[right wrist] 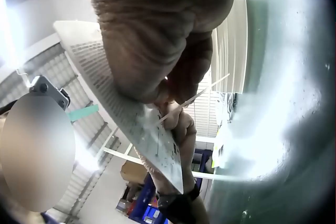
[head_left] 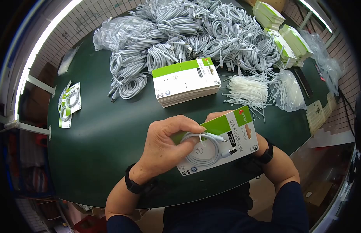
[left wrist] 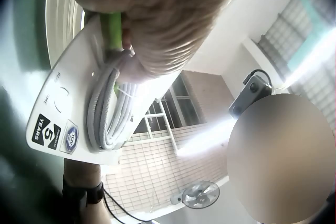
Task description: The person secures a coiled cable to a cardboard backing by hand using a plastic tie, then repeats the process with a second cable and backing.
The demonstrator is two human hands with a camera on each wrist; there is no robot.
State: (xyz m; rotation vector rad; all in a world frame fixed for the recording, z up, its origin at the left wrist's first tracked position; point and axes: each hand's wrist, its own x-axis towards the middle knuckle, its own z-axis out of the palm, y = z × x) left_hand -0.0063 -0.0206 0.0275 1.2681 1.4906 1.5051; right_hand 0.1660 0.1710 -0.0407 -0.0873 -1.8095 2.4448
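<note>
A white and green cable card [head_left: 246,145] is held up over the table, tilted, with a coiled grey-white cable [head_left: 217,155] on its printed front. My left hand [head_left: 161,145] pinches the coil and card at the left side, thumb on the cable by a white tie [head_left: 200,139]. Behind the card, my right hand [head_left: 217,115] is mostly hidden in the head view. The right wrist view shows the right hand [right wrist: 157,35] with curled fingers at the card's back [right wrist: 142,129], around a thin white cable tie [right wrist: 210,86] whose tail sticks out.
A stack of cards [head_left: 188,95] stands beyond my hands, with heaped cable coils [head_left: 168,31] behind it. Loose white ties [head_left: 248,91] and a bag of ties [head_left: 289,91] lie right of the stack. Finished-looking carded cables [head_left: 71,99] lie far left; more card stacks [head_left: 291,42] are back right.
</note>
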